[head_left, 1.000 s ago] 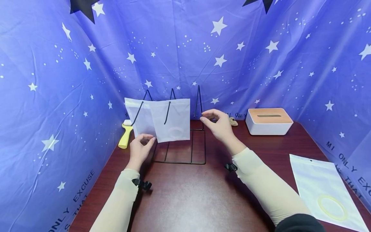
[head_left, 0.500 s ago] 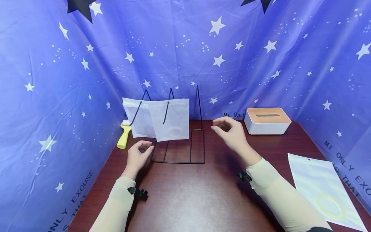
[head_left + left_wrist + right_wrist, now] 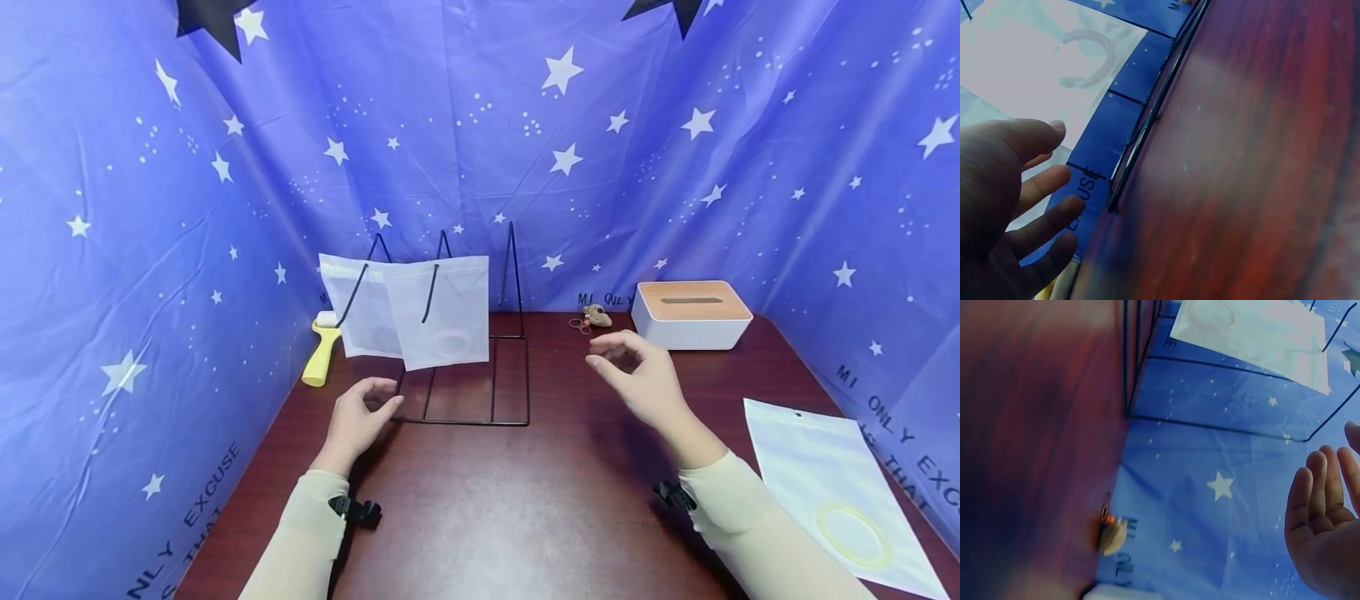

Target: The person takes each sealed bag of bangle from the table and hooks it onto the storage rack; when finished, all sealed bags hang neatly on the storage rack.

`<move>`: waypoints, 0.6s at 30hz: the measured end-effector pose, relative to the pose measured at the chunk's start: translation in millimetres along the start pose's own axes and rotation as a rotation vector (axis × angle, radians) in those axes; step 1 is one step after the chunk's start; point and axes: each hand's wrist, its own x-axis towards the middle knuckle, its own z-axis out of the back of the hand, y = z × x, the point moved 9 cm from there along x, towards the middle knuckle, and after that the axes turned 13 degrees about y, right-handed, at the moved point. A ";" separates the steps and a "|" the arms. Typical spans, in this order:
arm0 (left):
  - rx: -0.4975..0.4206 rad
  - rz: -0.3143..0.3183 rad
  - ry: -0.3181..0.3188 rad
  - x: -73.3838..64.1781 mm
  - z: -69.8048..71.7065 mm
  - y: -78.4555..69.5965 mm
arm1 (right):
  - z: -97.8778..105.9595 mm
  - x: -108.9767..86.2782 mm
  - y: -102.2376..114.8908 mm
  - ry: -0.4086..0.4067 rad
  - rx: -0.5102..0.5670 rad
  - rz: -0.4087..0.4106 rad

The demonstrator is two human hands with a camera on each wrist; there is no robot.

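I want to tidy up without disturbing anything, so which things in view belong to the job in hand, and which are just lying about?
Seemingly the job's:
rack
left hung bag
right hung bag
flat bag, probably, as it resembles the hung ones

Seemingly just lying about:
roller
box
keychain

**Left hand (image 3: 356, 425) lower, right hand (image 3: 651, 382) farther out**

The left has slipped from the lower edge of the hanging pouches (image 3: 461, 312) to near the front of the wire rack (image 3: 528, 383); the right has moved from beside that rack toward the tissue box (image 3: 697, 335), fully uncovering a small tan trinket (image 3: 597, 316).
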 end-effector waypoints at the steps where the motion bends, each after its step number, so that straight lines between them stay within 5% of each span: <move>1: 0.008 0.000 0.010 -0.7 -1.3 1.0 | 2.7 -3.3 -1.1 -0.006 -0.008 -0.002; 13: 0.095 0.032 0.095 -6.3 -5.6 9.9 | 37.1 -35.5 -21.5 -0.045 -0.100 -0.093; 18: 0.121 0.041 0.124 -4.5 -9.1 13.0 | 56.9 -54.6 -57.3 -0.055 -0.134 -0.140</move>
